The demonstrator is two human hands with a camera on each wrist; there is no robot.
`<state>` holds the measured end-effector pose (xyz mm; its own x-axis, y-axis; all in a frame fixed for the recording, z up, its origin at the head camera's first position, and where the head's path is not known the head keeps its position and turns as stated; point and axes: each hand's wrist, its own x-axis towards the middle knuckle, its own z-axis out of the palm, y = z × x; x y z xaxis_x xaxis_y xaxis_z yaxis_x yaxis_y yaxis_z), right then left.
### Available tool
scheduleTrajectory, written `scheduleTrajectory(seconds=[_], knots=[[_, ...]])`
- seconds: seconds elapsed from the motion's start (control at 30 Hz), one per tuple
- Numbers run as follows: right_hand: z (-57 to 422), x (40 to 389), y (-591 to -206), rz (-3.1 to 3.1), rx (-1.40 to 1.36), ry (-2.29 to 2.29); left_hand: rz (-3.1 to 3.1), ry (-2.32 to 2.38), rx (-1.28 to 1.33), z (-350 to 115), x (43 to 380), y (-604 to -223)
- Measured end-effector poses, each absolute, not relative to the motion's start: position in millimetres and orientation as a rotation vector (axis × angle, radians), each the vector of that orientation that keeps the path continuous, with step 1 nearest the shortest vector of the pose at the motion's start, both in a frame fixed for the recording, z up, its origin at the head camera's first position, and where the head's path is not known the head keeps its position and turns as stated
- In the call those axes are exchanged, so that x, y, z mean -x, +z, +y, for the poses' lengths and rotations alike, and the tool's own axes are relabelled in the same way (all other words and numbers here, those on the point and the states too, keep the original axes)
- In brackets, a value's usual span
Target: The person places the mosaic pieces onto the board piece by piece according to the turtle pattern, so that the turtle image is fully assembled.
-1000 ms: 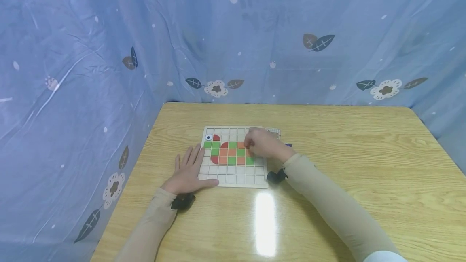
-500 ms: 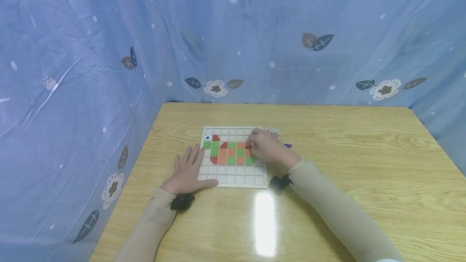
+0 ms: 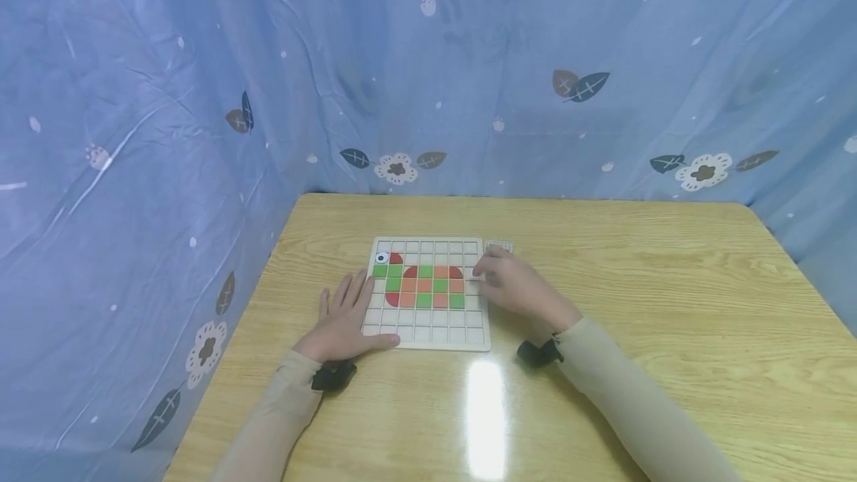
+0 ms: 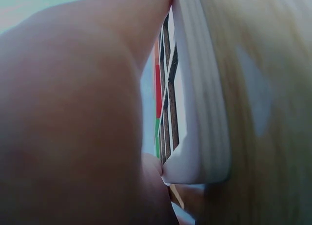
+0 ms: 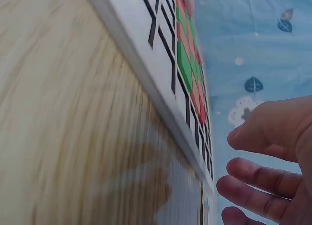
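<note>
A white grid board (image 3: 435,333) lies on the table, with green, orange and red tiles (image 3: 424,286) set in its squares and a round eye tile (image 3: 382,258) at upper left. My left hand (image 3: 338,326) rests with spread fingers on the board's left edge, thumb at its front edge. Over the board's right edge is my right hand (image 3: 518,285), its fingers loosely bent. In the right wrist view, thumb and fingertips (image 5: 239,137) stand apart, nothing between them. A red quarter-round tile (image 3: 456,273) sits in the body's upper right corner, left of that hand.
A small card with a grid (image 3: 500,245) lies beyond the right hand, partly covered by it. The wooden table (image 3: 636,281) extends to the right. A blue patterned curtain (image 3: 495,58) closes off the back and left sides.
My right hand has pulled back to the right from the tiles, and the red quarter-round tile at the upper right has come into sight. My left hand has stayed on the board.
</note>
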<state>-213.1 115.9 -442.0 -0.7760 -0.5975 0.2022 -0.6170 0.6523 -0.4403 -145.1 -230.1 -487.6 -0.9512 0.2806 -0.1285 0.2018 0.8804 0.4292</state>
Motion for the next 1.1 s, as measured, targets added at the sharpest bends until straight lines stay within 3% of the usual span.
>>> scheduleTrajectory(seconds=[0.63, 1.1], knots=[[173, 219, -445, -2.865, -0.806, 0.786, 2.829, 0.588, -0.349, -227, 144, -477], [186, 227, -453, -2.95, -0.772, 0.813, 2.851, 0.573, -0.345, -226, 142, -477]])
